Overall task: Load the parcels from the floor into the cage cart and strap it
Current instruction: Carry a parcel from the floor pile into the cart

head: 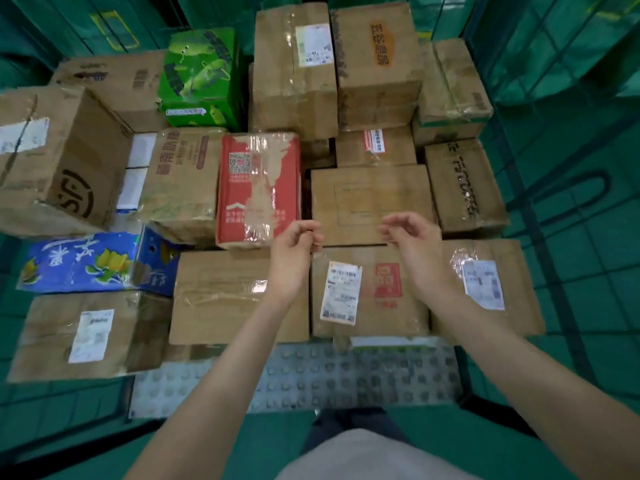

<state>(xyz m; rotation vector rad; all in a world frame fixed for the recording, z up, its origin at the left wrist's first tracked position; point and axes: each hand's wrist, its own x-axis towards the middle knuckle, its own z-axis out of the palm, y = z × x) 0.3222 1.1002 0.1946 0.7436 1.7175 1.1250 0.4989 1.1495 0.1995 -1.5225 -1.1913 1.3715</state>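
Note:
Many parcels lie packed together below me, most of them brown cardboard. A red box [258,188] stands in the middle, a green box [199,77] at the back, a blue box [93,263] on the left. My left hand [294,244] hovers beside the red box with loosely curled fingers and holds nothing. My right hand [412,237] hovers over a flat brown parcel [367,199], fingers also loosely curled and empty. Just below my hands sits a brown box with a white label [367,292]. No strap is in sight.
A grey studded plate [294,379] lies at the near edge of the pile. Green tiled floor [588,271] surrounds everything. A dark loop-shaped bar [571,199] shows on the right. Green sacks or bins line the back. My legs are at the bottom.

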